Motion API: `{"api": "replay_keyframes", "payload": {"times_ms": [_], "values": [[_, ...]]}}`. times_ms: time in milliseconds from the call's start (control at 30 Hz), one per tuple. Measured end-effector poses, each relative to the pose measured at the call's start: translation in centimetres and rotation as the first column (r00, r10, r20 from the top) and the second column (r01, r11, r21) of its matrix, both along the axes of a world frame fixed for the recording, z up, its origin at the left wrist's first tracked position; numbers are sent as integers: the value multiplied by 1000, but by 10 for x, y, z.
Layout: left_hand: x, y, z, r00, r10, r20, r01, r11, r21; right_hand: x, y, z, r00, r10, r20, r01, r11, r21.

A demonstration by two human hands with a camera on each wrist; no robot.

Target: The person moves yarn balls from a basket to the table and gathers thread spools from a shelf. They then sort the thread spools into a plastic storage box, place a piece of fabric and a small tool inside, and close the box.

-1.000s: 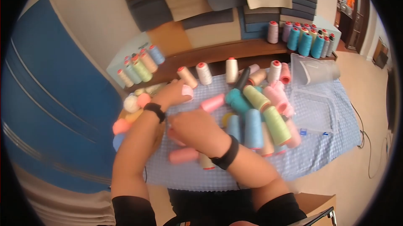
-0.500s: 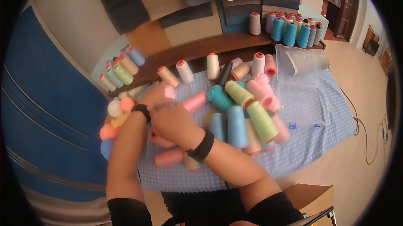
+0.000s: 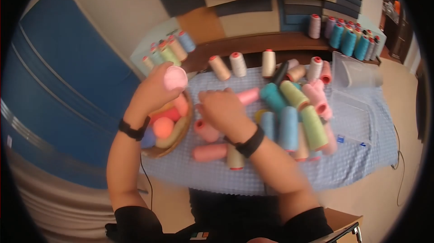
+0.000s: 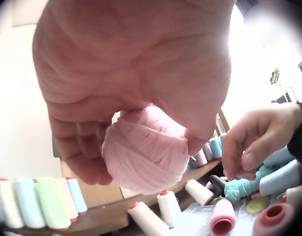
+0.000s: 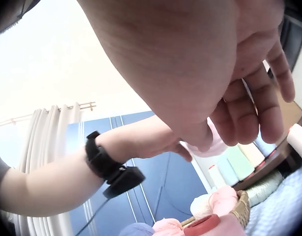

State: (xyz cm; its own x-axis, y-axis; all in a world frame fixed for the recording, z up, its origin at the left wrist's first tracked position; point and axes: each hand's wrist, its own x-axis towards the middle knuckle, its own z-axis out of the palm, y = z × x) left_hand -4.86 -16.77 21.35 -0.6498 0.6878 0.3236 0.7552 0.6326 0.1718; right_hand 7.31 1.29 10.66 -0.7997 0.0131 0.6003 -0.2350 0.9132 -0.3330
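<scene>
My left hand (image 3: 153,91) grips a pale pink yarn ball (image 4: 146,152), its fingers on one side and its thumb on the other. It is held up over the far side of a wicker basket (image 3: 186,130) of yarn balls, including an orange ball (image 3: 163,127) and a red one. My right hand (image 3: 226,112) hangs over the cloth with fingers loosely bent and nothing in them. Close to it lie a pink thread cone (image 3: 207,131), a second pink cone (image 3: 210,152) and a brighter pink cone (image 3: 248,95).
Blue, green and pink cones and teal yarn (image 3: 273,97) crowd the table's middle. A clear plastic box (image 3: 355,112) lies open at the right. Upright cones line the back, with more on the wooden shelf (image 3: 253,39). A blue panel (image 3: 58,85) is at the left.
My left hand has lifted the pink yarn ball and carried it left, away from the right hand, over the basket. The right hand stays above the pink cones. The head view has shifted.
</scene>
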Motion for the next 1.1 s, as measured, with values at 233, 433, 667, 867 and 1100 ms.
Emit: {"api": "replay_keyframes", "payload": {"times_ms": [233, 433, 667, 867, 1100], "values": [[20, -120, 6, 968, 236, 85, -241, 969, 58, 3, -2, 8, 996, 62, -60, -66, 995, -76], [-14, -148, -35, 944, 268, 191, -278, 960, 23, 11, -1, 19, 994, 107, 13, -105, 989, -109], [-65, -134, -74, 950, 272, 156, -265, 962, -67, 18, 5, 24, 992, 118, 49, -112, 988, -109], [-67, -125, -81, 929, 268, 256, -232, 959, -161, 18, 14, 24, 994, 72, 78, -67, 996, -63], [-51, -120, -67, 970, 216, 109, -194, 963, -186, 25, 21, 31, 996, -84, 31, 84, 996, 18]]}}
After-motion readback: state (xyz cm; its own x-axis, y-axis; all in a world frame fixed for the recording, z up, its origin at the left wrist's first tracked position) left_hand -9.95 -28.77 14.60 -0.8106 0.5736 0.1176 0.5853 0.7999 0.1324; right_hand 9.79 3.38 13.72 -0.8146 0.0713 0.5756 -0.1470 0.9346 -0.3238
